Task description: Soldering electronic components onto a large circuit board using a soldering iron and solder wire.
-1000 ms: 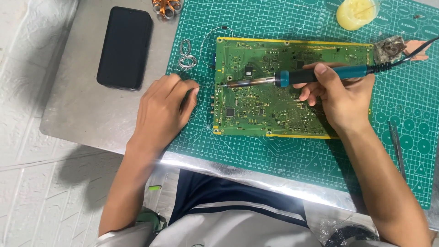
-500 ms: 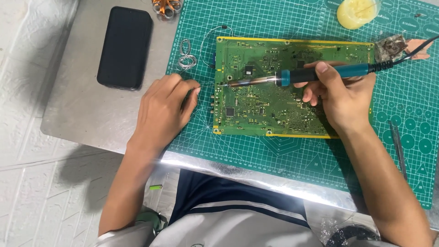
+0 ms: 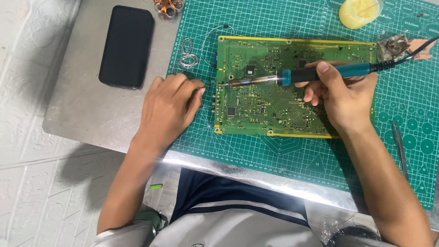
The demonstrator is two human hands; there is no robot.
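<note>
Right now the circuit board (image 3: 274, 87), green w/ yellow edge strips, lies flat on a green cutting mat (image 3: 292, 155) printed w/ a grid and circles. Everything else is placed relative to that board.

Right hand (image 3: 340, 98) is over the board's right half, fingers wrapped tight around the teal handle of a soldering iron (image 3: 302, 75). Iron lies nearly level across the board; its metal tip points to the board's left edge, approx. at the upper-left part. Black cord runs off from the handle past the board's top right corner.

Left hand (image 3: 169, 110) rests just left of the board, half on the mat, half on bare metal. Fingers are curled, thumb and forefinger pinched close, on a thin wire as far as I can see, too fine to be sure. A small coil of silver solder wire (image 3: 187, 57) lies left of the board's top corner, just above that hand.

Surface: grey metal tabletop (image 3: 77, 110), scuffed, w/ a shiny front edge below the board. Further left of the board, a black phone (image 3: 125, 45) lies face up on the metal. Above the board's right end sits a yellow tub of flux (image 3: 359, 11); at the top right corner, a dirty sponge pad (image 3: 393, 45). Tweezers (image 3: 399, 148) lie on the mat to the right. Floor below is pale tile.
</note>
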